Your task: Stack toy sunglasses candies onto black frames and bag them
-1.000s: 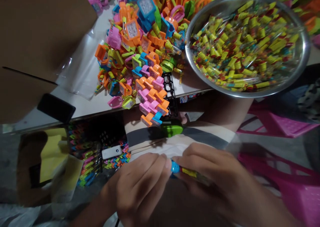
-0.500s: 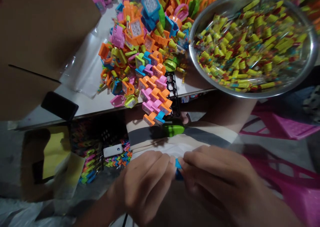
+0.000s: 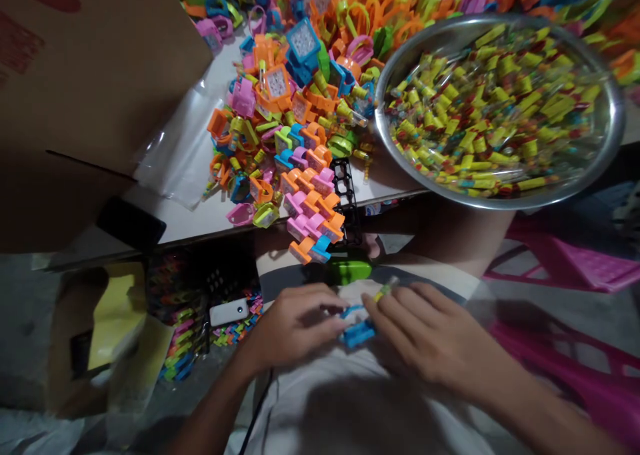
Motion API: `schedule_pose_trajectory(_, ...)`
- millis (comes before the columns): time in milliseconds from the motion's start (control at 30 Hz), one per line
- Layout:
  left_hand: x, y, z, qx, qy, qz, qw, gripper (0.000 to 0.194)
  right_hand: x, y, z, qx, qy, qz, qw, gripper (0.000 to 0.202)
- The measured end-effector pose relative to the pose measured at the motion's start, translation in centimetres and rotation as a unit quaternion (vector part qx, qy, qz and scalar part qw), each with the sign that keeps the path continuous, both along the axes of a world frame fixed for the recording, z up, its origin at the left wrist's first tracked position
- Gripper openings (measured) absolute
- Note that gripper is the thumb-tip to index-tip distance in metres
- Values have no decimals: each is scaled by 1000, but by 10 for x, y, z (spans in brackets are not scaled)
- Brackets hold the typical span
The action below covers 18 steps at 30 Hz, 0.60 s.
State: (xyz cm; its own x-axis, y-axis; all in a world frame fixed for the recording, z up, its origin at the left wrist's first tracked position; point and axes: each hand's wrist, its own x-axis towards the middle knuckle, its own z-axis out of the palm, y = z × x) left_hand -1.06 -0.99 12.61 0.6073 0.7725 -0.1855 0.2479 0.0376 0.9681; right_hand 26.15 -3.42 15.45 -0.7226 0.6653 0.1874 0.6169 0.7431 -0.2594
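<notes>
Over my lap, a blue plastic piece sits between my two hands. My left hand pinches its left side with thumb and fingertips. On its right side are the closed fingers of my right hand; a small clear tube with a yellow label sticks up from among them. A green piece lies on my lap beyond the hands. Above it, rows of orange, pink and blue watch-like pieces stand in a black rack at the table edge.
A metal bowl of yellow-labelled tubes is at the right, beside a heap of coloured toy watches. At the left are a cardboard box, a clear plastic bag and a black phone. Pink stools stand at the right.
My hands have moved slightly apart, showing more of the blue piece. The yellow-labelled tube now shows at my right hand. The view has shifted a little.
</notes>
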Motion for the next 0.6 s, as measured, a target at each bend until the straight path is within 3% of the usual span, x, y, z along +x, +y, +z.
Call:
schedule_pose_trajectory(33, -5, 3, -14, -107, -52, 26, 993, 30, 8, 3, -5, -18, 22, -13, 999, 33)
schedule_pose_trajectory(100, -12, 10, -48, -313, -150, 66, 936, 37, 18, 10, -20, -87, 102, -87, 987, 27)
schedule_pose_trajectory(133, -12, 14, -65, -366, -188, 110, 905, 34, 18, 14, -28, -136, 152, -144, 968, 20)
schedule_pose_trajectory(200, -5, 23, -93, -397, -274, 257, 838, 25, 7, 20, -45, -212, 255, -264, 906, 16)
schedule_pose_trajectory(267, 7, 31, -106, -429, -342, 349, 760, 26, -13, 27, -58, -244, 336, -324, 850, 21)
schedule_pose_trajectory(300, 13, 35, -106, -448, -364, 366, 730, 29, -24, 30, -62, -252, 362, -327, 836, 22)
schedule_pose_trajectory(367, 23, 40, -99, -477, -388, 360, 702, 34, -41, 37, -68, -262, 384, -317, 827, 23)
schedule_pose_trajectory(500, 32, 45, -79, -470, -403, 351, 702, 30, -51, 48, -70, -280, 342, -305, 843, 20)
schedule_pose_trajectory(600, 35, 44, -72, -467, -392, 371, 700, 26, -49, 53, -64, -286, 290, -296, 864, 16)
